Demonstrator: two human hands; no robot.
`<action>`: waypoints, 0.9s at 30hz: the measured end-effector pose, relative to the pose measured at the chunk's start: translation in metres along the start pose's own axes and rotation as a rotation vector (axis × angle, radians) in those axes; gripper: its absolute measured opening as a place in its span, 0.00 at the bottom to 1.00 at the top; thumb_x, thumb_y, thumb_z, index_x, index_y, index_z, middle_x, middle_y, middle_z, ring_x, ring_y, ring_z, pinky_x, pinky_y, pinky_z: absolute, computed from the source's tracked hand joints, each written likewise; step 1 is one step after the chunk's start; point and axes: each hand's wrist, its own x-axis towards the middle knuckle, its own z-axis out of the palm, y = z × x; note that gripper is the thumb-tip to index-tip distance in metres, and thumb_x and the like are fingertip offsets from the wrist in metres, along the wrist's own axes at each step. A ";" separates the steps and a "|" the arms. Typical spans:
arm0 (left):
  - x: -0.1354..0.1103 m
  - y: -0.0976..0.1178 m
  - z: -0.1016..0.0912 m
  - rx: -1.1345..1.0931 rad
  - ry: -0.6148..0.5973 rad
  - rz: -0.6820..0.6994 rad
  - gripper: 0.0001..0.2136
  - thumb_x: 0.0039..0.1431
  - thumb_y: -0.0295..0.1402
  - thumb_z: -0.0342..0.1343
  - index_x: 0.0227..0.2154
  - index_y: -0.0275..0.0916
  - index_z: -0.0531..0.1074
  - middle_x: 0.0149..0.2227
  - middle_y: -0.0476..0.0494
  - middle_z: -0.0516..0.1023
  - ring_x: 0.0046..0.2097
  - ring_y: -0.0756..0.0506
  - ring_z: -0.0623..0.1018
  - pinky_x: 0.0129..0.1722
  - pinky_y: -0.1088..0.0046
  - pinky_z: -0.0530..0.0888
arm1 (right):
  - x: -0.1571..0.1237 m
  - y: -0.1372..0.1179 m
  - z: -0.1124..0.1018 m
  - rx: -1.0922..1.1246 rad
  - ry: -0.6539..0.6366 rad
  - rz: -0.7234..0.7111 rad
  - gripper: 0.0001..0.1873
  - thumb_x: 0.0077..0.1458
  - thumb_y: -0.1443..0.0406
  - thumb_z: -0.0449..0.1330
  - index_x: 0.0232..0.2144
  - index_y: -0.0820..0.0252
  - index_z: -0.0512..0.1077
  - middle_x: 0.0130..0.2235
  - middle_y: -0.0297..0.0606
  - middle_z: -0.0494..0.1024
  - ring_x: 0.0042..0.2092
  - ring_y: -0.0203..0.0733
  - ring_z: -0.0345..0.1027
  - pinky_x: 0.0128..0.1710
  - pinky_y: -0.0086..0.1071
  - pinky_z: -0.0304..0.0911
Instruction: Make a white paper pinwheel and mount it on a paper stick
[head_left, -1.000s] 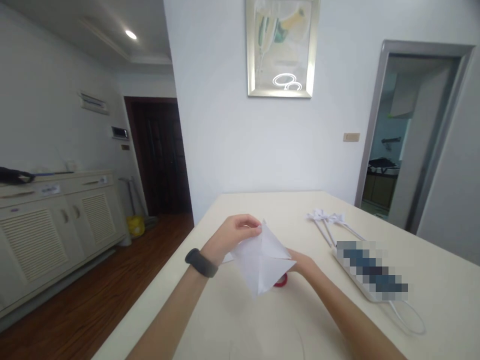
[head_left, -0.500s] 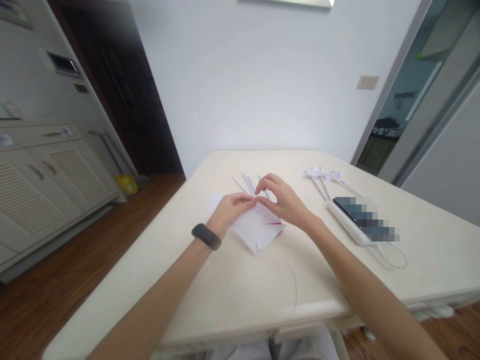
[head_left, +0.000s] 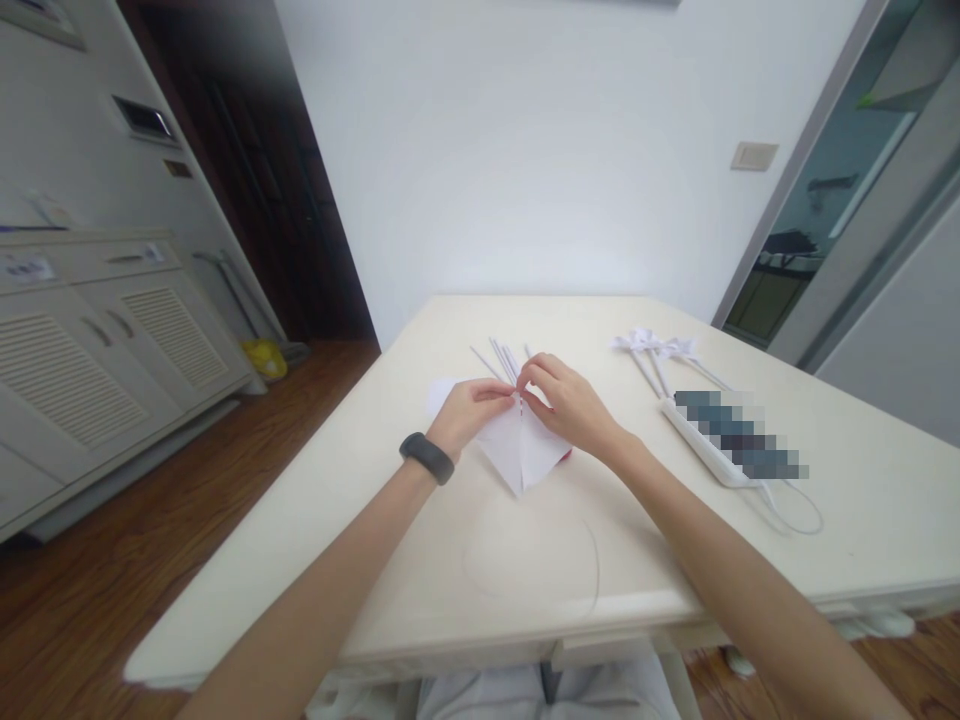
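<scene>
A folded sheet of white paper [head_left: 517, 462] stands over the table between my hands, creased down its middle with one corner pointing toward me. My left hand [head_left: 474, 408], with a dark band on its wrist, pinches the paper's upper edge from the left. From the right, my right hand [head_left: 561, 398] pinches the same top point, thumb and finger almost meeting the left fingertips. Something red [head_left: 567, 455] shows at the paper's right edge. Several thin white paper sticks [head_left: 504, 356] lie just beyond my fingertips.
White paper flowers on stems [head_left: 656, 345] lie at the right of the table [head_left: 375, 560]. Nearer stands a white holder [head_left: 701, 445] with a blurred-out screen and a looped cable [head_left: 806, 525]. More white paper [head_left: 441, 393] lies left of my hands.
The paper's halves have drawn in and its sides now slope more steeply beneath my fingers. Both hands stay pinched at the top. The whole view has shifted slightly.
</scene>
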 end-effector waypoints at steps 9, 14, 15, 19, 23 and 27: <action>0.003 -0.006 -0.004 0.031 0.024 0.017 0.15 0.46 0.32 0.58 0.39 0.36 0.71 0.34 0.40 0.79 0.36 0.44 0.76 0.37 0.69 0.71 | -0.002 0.001 0.008 -0.031 -0.006 0.006 0.06 0.58 0.67 0.51 0.37 0.61 0.65 0.40 0.42 0.69 0.42 0.43 0.63 0.39 0.33 0.58; 0.008 -0.011 -0.005 0.098 0.062 0.052 0.13 0.44 0.29 0.59 0.36 0.35 0.71 0.31 0.42 0.79 0.36 0.44 0.77 0.38 0.68 0.72 | -0.003 0.003 0.013 -0.029 -0.002 0.014 0.05 0.57 0.65 0.53 0.36 0.59 0.66 0.39 0.41 0.69 0.40 0.43 0.64 0.36 0.33 0.59; 0.009 -0.012 -0.005 0.115 0.066 0.063 0.13 0.44 0.28 0.59 0.36 0.36 0.71 0.31 0.42 0.79 0.36 0.44 0.77 0.38 0.68 0.72 | -0.003 0.004 0.014 -0.027 -0.001 0.014 0.04 0.57 0.66 0.53 0.36 0.59 0.66 0.38 0.41 0.70 0.40 0.43 0.63 0.36 0.33 0.59; 0.009 -0.014 -0.004 0.181 0.071 0.117 0.12 0.45 0.27 0.57 0.37 0.38 0.70 0.31 0.44 0.79 0.36 0.44 0.78 0.39 0.68 0.72 | -0.003 0.004 0.016 -0.011 0.021 0.030 0.03 0.56 0.68 0.53 0.34 0.59 0.67 0.38 0.40 0.70 0.39 0.43 0.63 0.35 0.33 0.58; 0.006 -0.014 -0.001 0.244 0.077 0.154 0.13 0.46 0.27 0.56 0.37 0.39 0.70 0.32 0.45 0.78 0.36 0.45 0.78 0.39 0.69 0.72 | -0.003 0.004 0.018 0.037 0.050 0.066 0.04 0.55 0.70 0.52 0.32 0.59 0.67 0.37 0.40 0.69 0.38 0.42 0.63 0.34 0.34 0.58; 0.005 -0.014 0.000 0.291 0.067 0.160 0.13 0.47 0.27 0.55 0.38 0.40 0.69 0.33 0.46 0.78 0.34 0.47 0.77 0.37 0.70 0.72 | -0.002 0.006 0.017 0.142 0.093 0.130 0.05 0.55 0.70 0.52 0.31 0.59 0.67 0.36 0.39 0.69 0.37 0.41 0.63 0.36 0.34 0.60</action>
